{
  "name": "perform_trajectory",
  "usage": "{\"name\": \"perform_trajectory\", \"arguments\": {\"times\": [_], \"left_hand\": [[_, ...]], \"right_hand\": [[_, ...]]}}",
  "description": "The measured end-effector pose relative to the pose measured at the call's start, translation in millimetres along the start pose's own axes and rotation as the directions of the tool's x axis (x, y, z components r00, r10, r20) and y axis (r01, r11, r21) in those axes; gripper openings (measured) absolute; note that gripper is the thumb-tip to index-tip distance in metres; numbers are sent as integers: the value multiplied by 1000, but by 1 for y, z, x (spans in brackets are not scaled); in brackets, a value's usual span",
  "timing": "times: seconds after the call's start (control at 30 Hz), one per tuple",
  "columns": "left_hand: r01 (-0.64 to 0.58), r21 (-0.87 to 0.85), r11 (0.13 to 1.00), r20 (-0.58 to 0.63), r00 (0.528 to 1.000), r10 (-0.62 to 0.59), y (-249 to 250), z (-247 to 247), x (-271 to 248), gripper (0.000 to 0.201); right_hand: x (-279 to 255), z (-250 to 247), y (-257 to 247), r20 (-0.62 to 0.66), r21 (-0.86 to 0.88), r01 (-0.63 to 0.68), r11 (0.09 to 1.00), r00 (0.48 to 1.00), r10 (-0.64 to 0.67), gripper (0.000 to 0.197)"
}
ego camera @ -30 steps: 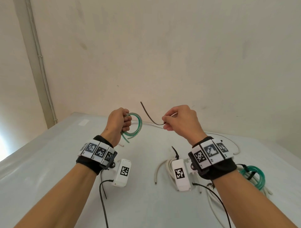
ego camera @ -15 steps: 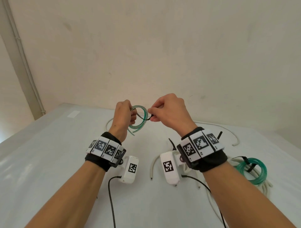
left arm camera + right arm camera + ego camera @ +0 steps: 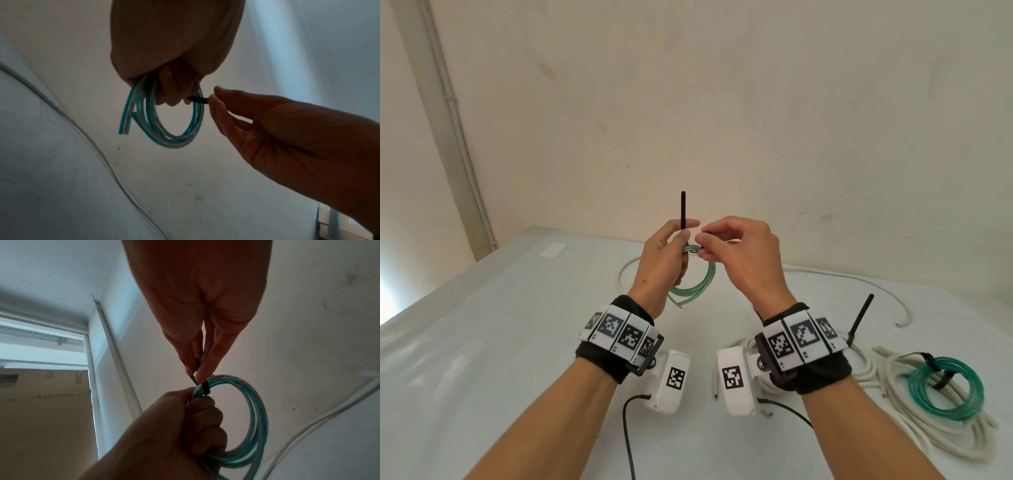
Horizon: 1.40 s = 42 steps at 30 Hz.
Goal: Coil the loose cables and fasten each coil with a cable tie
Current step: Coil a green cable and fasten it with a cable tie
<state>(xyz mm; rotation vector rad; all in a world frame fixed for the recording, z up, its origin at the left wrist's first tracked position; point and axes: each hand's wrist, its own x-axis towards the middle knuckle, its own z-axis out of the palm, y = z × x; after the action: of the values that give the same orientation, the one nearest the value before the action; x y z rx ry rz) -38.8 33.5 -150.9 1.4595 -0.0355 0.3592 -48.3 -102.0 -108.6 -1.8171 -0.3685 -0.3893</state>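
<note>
The left hand (image 3: 661, 263) is raised above the table (image 3: 482, 342), its grip curled round a small green coil (image 3: 697, 282) that hangs from the fingers toward 6 o'clock. A black cable tie (image 3: 683, 210) wraps the coil at its top, one end standing straight up toward 12 o'clock past the left thumb. At 3 o'clock of that hand, touching the same spot, the right hand (image 3: 739, 260) pinches the tie's other end between thumb and forefinger; the right wrist view shows the black strap (image 3: 205, 387) lying across the coil's strands (image 3: 261, 418) just beyond those fingertips (image 3: 202, 374). Further right, at about 4 o'clock on the table, a second green coil (image 3: 945, 390) already bound with a black tie lies on top of loose white cables (image 3: 914, 428). Another white cable (image 3: 859, 284) curves along the table's far side.
</note>
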Motion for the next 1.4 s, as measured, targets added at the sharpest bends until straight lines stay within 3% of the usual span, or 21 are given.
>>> {"name": "perform_trajectory", "arguments": {"times": [0.23, 0.43, 0.57, 0.7, 0.9, 1.13, 1.4], "left_hand": [[-40, 60, 997, 77, 996, 35, 4, 7, -7, 45], [-21, 104, 994, 77, 997, 13, 4, 13, -10, 26], [-126, 134, 983, 138, 985, 108, 4, 14, -12, 26], [-127, 133, 983, 149, 983, 107, 2, 11, -10, 21], [-147, 149, 978, 139, 982, 127, 5, 9, -13, 53], [-126, 194, 973, 159, 983, 96, 4, 14, -14, 40], [-164, 274, 948, 191, 975, 113, -2, 12, -11, 41]], "right_hand": [[3, -6, 7, -73, 49, -22, 999, 997, 25, 14], [4, -9, 14, -104, 44, 3, 999, 995, 2, 13], [3, -13, 15, -102, 27, 16, 1000, 995, -13, 15], [3, -18, 14, -96, 55, 3, 998, 995, 3, 14], [-2, -21, 13, -62, 77, -19, 997, 998, 24, 11], [-2, -26, 12, -98, 86, 5, 996, 995, 4, 11], [-3, -27, 15, -81, 43, 5, 999, 997, -2, 3]]}}
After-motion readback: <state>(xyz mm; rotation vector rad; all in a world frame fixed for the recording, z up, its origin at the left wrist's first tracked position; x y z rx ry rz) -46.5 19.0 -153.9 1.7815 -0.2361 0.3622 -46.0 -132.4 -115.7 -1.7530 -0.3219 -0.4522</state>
